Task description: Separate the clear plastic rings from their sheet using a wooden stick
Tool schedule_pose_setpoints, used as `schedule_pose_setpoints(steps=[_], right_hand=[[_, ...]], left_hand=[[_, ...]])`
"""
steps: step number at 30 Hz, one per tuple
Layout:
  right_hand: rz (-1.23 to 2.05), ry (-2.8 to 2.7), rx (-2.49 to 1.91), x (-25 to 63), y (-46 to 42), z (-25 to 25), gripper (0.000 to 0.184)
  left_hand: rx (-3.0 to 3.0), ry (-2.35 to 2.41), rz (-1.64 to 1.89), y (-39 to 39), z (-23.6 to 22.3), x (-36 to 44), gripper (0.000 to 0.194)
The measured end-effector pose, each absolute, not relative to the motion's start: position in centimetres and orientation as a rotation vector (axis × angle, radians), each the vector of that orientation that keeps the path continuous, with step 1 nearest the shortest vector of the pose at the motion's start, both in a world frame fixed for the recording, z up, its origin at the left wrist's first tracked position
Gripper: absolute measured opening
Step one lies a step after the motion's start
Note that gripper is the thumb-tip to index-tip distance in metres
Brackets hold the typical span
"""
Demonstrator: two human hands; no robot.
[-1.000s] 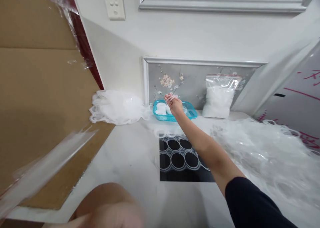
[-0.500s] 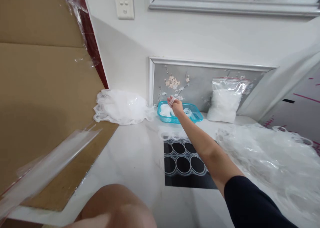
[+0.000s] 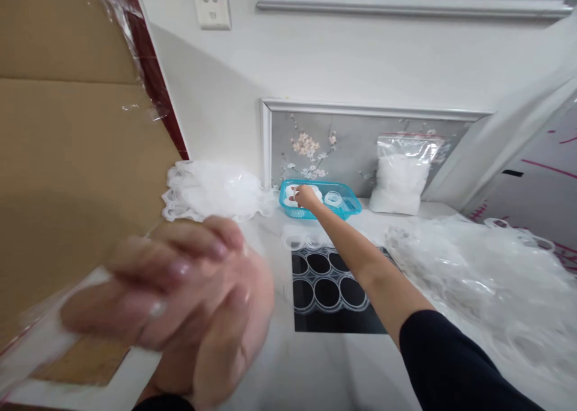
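Observation:
My right hand (image 3: pixel 304 196) reaches into a blue plastic basket (image 3: pixel 354 210), over flat white round pieces (image 3: pixel 317 191) at its left side. Its fingertips point left and look parted, touching or just above the pieces. A few clear-white rings (image 3: pixel 333 199) lie stacked in the middle of the basket. Close to the camera, my left hand (image 3: pixel 193 291) is raised palm up, blurred by motion. Its fingers are loosely bent with the thumb apart, and nothing shows in them.
A black sheet with cut-out rings (image 3: pixel 327 292) lies before the basket. White translucent ring pieces (image 3: pixel 220 188) are heaped at left, with a larger pile (image 3: pixel 491 285) at right. A filled zip bag (image 3: pixel 399 182) leans on the framed panel. Cardboard (image 3: pixel 67 158) stands at left.
My left hand has come up into view at the lower left. My right hand has lowered into the basket, and the white bands seen across its fingers no longer show there.

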State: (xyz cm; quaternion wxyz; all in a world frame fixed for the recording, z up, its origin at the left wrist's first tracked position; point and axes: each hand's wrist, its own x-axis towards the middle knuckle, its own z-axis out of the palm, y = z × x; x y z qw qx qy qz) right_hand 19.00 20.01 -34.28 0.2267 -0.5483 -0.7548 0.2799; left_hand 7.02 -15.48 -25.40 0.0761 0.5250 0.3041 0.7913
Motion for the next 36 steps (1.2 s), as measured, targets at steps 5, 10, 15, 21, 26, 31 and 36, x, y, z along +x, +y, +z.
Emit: schedule_pose_setpoints(steps=[5,10,15,21,26,31,36], right_hand=[[0.663,-2.249,-1.606,18.6,20.9,-34.2,0.033],[0.599,-2.348,-1.653,18.2,20.9,-33.7,0.028],[0.611,-2.374,-1.659,18.1,20.6,-33.2,0.03],[0.678,-2.338,-1.673,18.1,21.2,-31.6,0.024],[0.784,-2.19,-1.664,17.3,22.4,-29.6,0.021],[1.042,-1.86,-1.461,18.1,22.0,-28.2,0.024],[1.477,-1.37,-0.977,19.4,19.1,-28.0,0.016]], left_hand=[[1.545,0.917,2.491,-6.2,-21.6,8.5,0.02],[1.364,0.605,2.916,-2.8,-22.0,9.4,0.022],[1.305,0.432,2.877,-1.6,-22.3,8.7,0.026],[1.307,0.457,2.701,1.3,-23.2,7.6,0.026],[1.119,0.803,2.514,4.6,-24.9,5.8,0.021],[1.058,0.956,2.256,6.1,-26.0,4.5,0.022],[1.307,1.239,1.788,6.5,-26.6,5.0,0.017]])
